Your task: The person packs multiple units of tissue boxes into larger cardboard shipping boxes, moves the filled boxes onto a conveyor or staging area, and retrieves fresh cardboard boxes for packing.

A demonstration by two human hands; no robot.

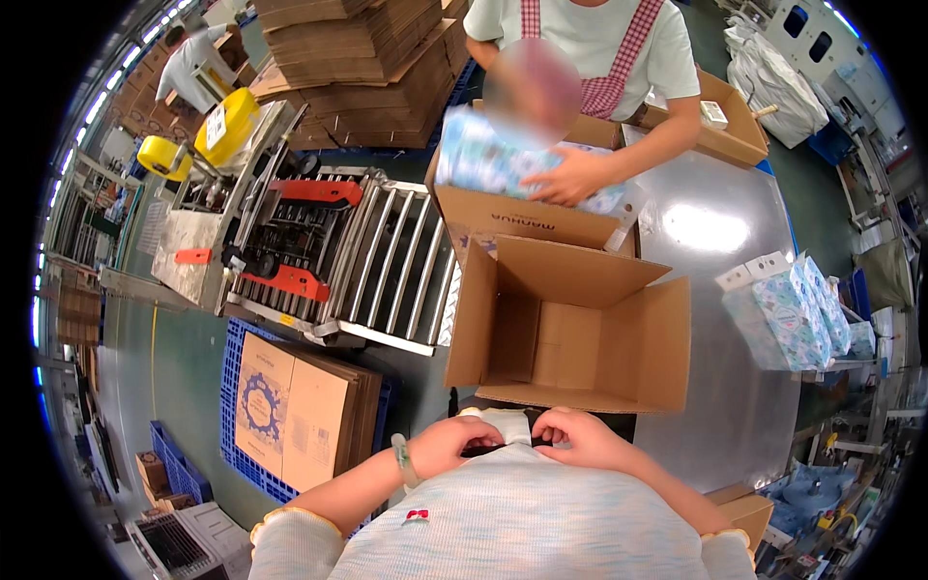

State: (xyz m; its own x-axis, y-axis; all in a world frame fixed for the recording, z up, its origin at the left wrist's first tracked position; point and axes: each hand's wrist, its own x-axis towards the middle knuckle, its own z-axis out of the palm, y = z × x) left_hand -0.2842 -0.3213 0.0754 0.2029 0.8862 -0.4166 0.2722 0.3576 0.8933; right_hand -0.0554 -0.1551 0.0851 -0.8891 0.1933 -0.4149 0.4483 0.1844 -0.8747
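Note:
My left hand (449, 443) and my right hand (580, 437) are both drawn up to my chest, fingers curled on the neckline of my pale knit top (495, 421). A watch sits on my left wrist. Just beyond my hands an empty open cardboard box (570, 333) stands on the steel table (715, 387), flaps spread. Behind it stands a second open box (527, 217). Across the table another person's hand (570, 179) presses a blue-and-white patterned pack (483, 159) down into that second box.
A roller conveyor (391, 261) leads left to a taping machine with yellow tape rolls (227, 126). Flat cartons (300, 406) lie on a blue pallet at my left. Tall stacks of flat cardboard (367, 58) stand behind. More patterned packs (783, 314) stand at the table's right edge.

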